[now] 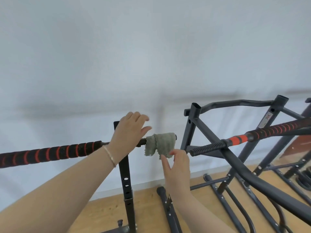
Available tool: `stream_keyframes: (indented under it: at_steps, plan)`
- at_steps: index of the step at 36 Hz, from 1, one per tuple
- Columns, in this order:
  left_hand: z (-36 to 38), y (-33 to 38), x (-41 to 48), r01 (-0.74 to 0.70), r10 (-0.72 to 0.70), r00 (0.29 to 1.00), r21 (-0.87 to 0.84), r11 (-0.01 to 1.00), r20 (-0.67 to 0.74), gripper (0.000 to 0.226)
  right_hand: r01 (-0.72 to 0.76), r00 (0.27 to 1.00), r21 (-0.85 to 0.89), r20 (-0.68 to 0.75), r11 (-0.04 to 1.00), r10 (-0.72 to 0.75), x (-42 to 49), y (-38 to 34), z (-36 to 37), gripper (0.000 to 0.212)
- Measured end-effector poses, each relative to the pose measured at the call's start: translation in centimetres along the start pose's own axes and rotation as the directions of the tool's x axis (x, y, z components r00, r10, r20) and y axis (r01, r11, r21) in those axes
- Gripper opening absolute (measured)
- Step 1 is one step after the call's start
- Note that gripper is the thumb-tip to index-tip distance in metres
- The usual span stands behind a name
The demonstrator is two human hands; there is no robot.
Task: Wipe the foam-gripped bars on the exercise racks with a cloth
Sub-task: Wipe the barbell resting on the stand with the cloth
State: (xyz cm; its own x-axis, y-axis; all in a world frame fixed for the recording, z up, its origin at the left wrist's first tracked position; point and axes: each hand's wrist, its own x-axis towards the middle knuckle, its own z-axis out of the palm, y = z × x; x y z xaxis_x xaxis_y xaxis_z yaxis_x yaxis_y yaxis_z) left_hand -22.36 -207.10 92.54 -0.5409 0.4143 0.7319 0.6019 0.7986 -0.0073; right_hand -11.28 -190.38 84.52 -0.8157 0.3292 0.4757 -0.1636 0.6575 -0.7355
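A black foam-gripped bar (50, 153) with red spiral stripes runs from the left edge to a black upright post (125, 175). A grey-green cloth (159, 143) hangs draped over the bar's right end. My left hand (127, 132) hovers over the bar beside the post, fingers spread, holding nothing. My right hand (176, 167) is just below the cloth, and its thumb and forefinger pinch the cloth's lower edge. A second striped foam bar (276, 130) crosses the rack on the right.
A dark grey exercise rack (218, 152) with angled tubes stands at right, its ribbed black bar end (208, 147) pointing toward my right hand. Frame feet (170, 211) lie on the wooden floor. A white wall (151, 56) rises behind.
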Motion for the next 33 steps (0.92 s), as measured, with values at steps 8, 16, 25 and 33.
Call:
stream_keyframes:
  at_steps: [8, 16, 25, 33]
  plan:
    - [-2.7, -1.5, -3.6, 0.179, -0.183, 0.983, 0.117, 0.977, 0.023, 0.024, 0.577, 0.817, -0.44, 0.312, 0.689, -0.485, 8.2, -1.5, 1.1, 0.047]
    - [-3.5, -1.2, -1.6, 0.224, -0.199, 0.831, 0.015, 0.974, 0.519, 0.028, 0.628, 0.647, -0.401, 0.745, 0.667, -0.161, 12.1, -2.8, 1.0, 0.029]
    - [-2.9, -1.4, -0.8, 0.217, -0.227, 0.758, 0.092, 0.972, 0.611, 0.017, 0.662, 0.536, -0.382, 0.843, 0.645, -0.052, 14.1, -3.8, 0.1, 0.03]
    - [-3.1, -1.7, -1.3, 0.247, -0.226, 0.785, 0.043, 0.968, 0.577, 0.026, 0.624, 0.499, -0.325, 0.865, 0.711, -0.043, 14.5, -3.8, 0.2, 0.04]
